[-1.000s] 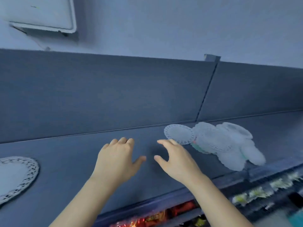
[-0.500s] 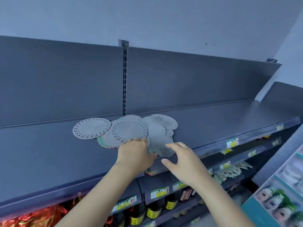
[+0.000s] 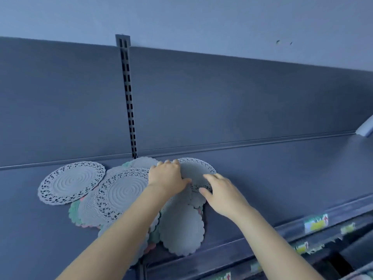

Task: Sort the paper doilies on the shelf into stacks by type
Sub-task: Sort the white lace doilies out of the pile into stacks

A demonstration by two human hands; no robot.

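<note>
The shelf [image 3: 282, 178] is dark slate blue, and the wall [image 3: 201, 17] above is a paler blue-grey. The left lace doily [image 3: 71, 182] and the middle lace doily [image 3: 123, 194] are white, with embossed concentric rings and cut-out lattice borders. The scalloped doily [image 3: 181, 229] at lower centre is plain white. A green-edged doily [image 3: 72, 214] and a pink-edged doily [image 3: 150, 247] peep out beneath. The price label [image 3: 315, 223] at lower right is yellow-green with a red arrow.

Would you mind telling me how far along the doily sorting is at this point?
Barely begun. Done: only the left lace doily sits beside the mixed heap. In hand: the left hand rests on the heap while the right hand touches the back lace doily. Left: the overlapping heap needs separating by type.
</note>
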